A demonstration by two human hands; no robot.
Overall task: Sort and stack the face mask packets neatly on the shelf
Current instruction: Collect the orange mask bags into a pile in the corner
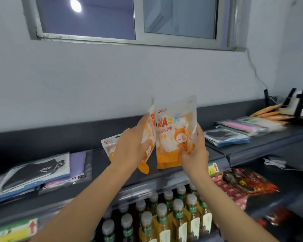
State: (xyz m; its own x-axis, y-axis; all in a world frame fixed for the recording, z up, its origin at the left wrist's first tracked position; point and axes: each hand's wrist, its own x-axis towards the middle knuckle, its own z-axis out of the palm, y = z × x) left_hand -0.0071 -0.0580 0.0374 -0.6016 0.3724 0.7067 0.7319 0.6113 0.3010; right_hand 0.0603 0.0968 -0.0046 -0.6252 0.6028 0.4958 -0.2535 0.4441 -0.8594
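The glossy white-and-orange plastic face mask packets [175,135] are held up between both hands above the dark grey shelf [101,173]. The right hand [194,152] is closed on the lower right edge of the front packet. The left hand [129,147] grips a second, angled packet behind it, with a third just beyond its knuckles. They look light, floppy and slick, so pinching the sealed edges seems safest. The front packet stands upright, long axis vertical, print facing the camera, orange band lowest. More flat packets lie well left and right.
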